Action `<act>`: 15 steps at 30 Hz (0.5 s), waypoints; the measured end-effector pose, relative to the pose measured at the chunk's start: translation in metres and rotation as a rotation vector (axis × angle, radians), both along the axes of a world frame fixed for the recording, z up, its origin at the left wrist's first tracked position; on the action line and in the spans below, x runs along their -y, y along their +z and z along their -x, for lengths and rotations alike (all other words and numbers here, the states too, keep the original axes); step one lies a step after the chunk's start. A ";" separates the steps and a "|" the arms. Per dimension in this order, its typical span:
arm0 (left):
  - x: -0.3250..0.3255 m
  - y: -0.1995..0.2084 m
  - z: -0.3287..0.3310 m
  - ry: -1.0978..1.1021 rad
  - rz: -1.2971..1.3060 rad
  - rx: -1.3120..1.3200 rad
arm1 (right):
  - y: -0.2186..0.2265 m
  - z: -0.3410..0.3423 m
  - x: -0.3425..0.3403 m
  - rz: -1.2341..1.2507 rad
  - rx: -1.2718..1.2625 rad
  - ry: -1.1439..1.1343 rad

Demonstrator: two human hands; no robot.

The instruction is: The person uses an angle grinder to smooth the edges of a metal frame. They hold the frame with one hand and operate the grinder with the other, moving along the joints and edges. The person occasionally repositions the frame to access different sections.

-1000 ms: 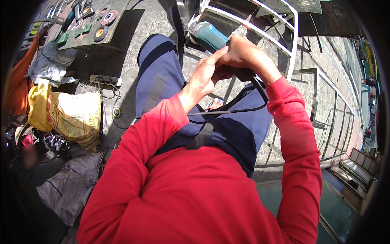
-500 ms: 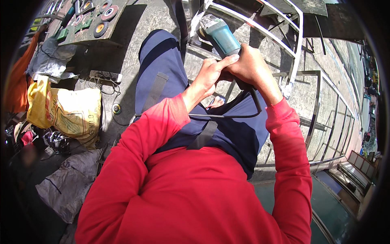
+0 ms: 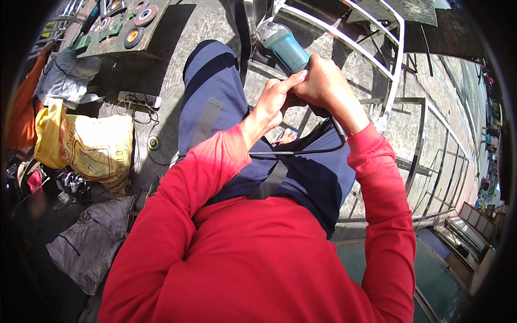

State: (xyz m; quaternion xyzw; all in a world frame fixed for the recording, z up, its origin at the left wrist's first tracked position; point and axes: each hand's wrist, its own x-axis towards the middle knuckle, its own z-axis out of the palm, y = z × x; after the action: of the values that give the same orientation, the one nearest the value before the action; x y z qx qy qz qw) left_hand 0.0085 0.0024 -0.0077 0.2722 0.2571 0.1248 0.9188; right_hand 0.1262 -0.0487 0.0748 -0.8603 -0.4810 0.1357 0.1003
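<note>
A teal angle grinder [image 3: 291,52] with a grey metal head points up and left, away from me, beside a pale metal frame [image 3: 336,33]. Wrapped round the rear of its body is my right hand [image 3: 325,83]. My left hand [image 3: 272,102] grips the same grinder from the left, its thumb reaching across to the right hand; its other fingers are partly hidden underneath. From the grinder's back end a black cord [image 3: 318,154] loops down and runs left over my lap. The grinder's disc is mostly hidden by the head.
At upper left a work table [image 3: 161,24] bears several grinding discs [image 3: 133,37]. Below it lie a power strip [image 3: 139,100], a loose disc [image 3: 154,142], a yellow sack [image 3: 102,145] and a grey sack [image 3: 91,242]. Dark metal frames [image 3: 423,134] stand on the right.
The grinder and both hands have shifted slightly left. The grinder's head now tilts further to the left, and my right wrist has turned with it. Both hands keep their hold.
</note>
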 end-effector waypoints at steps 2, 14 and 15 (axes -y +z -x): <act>0.000 0.000 0.000 0.012 0.013 0.004 | 0.001 0.000 -0.001 0.037 -0.035 -0.006; -0.001 -0.004 0.002 -0.001 -0.009 0.002 | -0.004 0.003 -0.002 0.032 -0.069 -0.018; -0.001 -0.004 0.002 0.002 -0.014 -0.001 | -0.005 0.001 -0.001 0.040 -0.080 -0.007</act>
State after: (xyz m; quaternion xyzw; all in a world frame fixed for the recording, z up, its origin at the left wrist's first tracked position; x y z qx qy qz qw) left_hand 0.0069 0.0032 -0.0118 0.2782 0.2572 0.1274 0.9166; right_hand 0.1256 -0.0477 0.0694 -0.8577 -0.4708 0.1792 0.1024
